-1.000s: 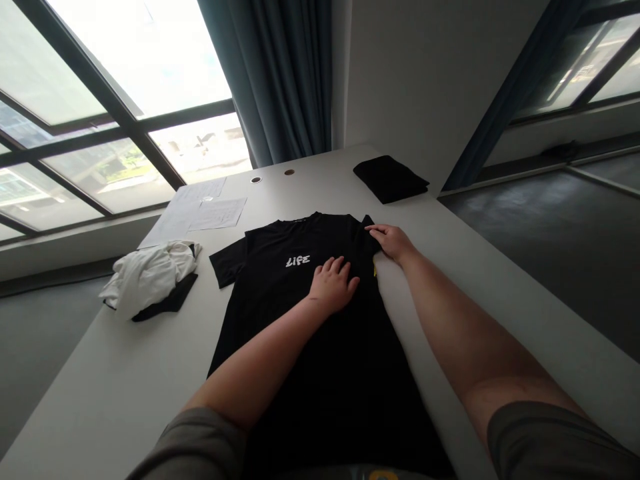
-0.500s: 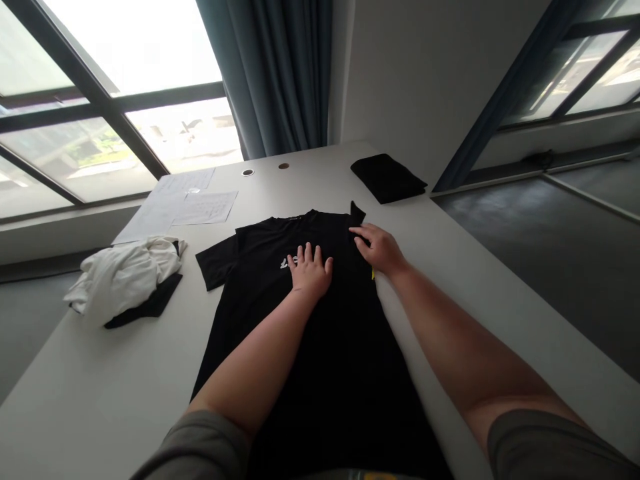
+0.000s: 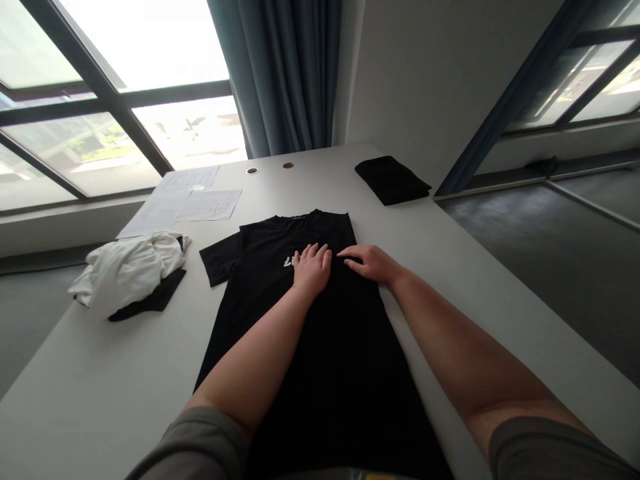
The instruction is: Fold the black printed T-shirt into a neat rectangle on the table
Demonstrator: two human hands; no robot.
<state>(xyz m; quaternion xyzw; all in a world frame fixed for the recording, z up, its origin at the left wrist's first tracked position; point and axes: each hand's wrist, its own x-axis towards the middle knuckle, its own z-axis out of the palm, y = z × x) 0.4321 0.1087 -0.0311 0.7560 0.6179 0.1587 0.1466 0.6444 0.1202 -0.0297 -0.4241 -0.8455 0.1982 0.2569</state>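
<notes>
Okay: black T-shirt (image 3: pixel 330 360) flat under both my hands

Shirt lies front up on the table, collar (image 3: pixel 295 217) away from me, lower part running toward my body and out of view at the bottom. Sleeve (image 3: pixel 221 259) on my left sticks out flat; shoulder edge on my right runs straight. Left hand (image 3: pixel 313 270) open, palm down on the chest, partly covering the white print (image 3: pixel 289 261). Right hand (image 3: pixel 371 263) just beside it, over the shirt's right side, loosely curled, thumb and forefinger apart; no fabric seen pinched.

Beyond: folded black cloth (image 3: pixel 393 180) at far right; crumpled white-and-black bundle (image 3: pixel 130 273) at left; printed papers (image 3: pixel 210 205) behind that. White table (image 3: pixel 75 400), two round holes (image 3: pixel 253 171) near the far edge. Past it, blue-grey curtain (image 3: pixel 285 80), bright window (image 3: pixel 170 47) left, pale wall (image 3: pixel 415 80), grey floor (image 3: pixel 540 233) right.
</notes>
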